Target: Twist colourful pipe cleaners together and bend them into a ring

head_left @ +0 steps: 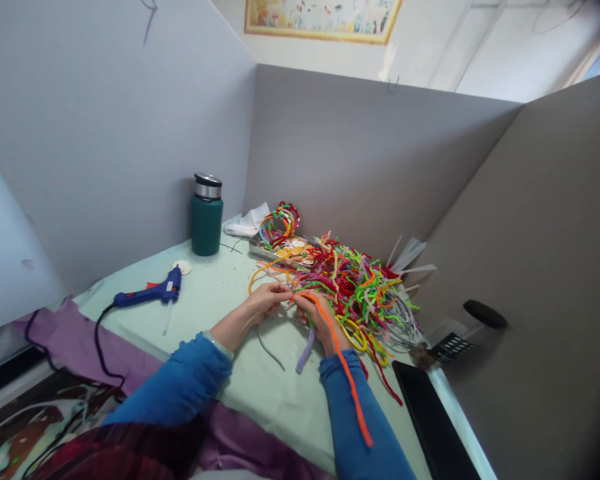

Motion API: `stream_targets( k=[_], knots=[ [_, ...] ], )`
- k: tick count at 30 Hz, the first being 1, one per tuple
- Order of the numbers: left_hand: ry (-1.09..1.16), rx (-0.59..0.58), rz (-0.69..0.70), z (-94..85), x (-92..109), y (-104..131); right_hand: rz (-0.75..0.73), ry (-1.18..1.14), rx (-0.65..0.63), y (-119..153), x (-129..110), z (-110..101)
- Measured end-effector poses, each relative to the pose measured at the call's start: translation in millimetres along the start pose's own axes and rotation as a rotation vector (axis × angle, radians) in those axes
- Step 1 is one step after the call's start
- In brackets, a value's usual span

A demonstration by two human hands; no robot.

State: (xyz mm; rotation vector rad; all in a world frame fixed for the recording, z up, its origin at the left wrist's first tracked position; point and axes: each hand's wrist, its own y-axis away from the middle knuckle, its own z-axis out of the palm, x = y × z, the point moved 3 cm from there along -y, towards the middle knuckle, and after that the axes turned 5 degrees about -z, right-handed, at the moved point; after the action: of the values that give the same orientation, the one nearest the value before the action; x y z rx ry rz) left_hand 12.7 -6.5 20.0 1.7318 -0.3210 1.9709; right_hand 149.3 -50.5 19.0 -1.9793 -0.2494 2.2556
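Observation:
Both hands meet at the middle of the table in front of the heap of pipe cleaners. My left hand (266, 301) is closed, its fingertips pinching at the near end of an orange pipe cleaner (343, 353). Opposite it, my right hand (319, 319) is closed on the same orange strand, which trails over my right wrist and forearm. A purple pipe cleaner (305, 352) hangs below the right hand, with a bit of green beside it. A thin grey strand (271, 349) lies below the left hand. The fingertips hide exactly how the strands cross.
A tangled heap of colourful pipe cleaners (360, 287) spreads behind my right hand. Beyond it sits a metal tray (265, 252) with discs and coiled rings. A green bottle (207, 227) and a blue glue gun (153, 292) stand left. A black flat object (430, 420) lies right. Grey partitions (370, 153) enclose the table.

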Motion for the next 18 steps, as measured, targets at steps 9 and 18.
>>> stream_targets(
  k=[9, 18],
  knots=[
    [-0.225, 0.000, 0.035, -0.1, -6.2, -3.5, 0.004, 0.000, 0.108, -4.3, 7.3, 0.2],
    [-0.194, 0.029, -0.013, 3.5, -0.7, 2.4, 0.007, 0.028, 0.089, -5.6, 8.4, -0.7]
  ],
)
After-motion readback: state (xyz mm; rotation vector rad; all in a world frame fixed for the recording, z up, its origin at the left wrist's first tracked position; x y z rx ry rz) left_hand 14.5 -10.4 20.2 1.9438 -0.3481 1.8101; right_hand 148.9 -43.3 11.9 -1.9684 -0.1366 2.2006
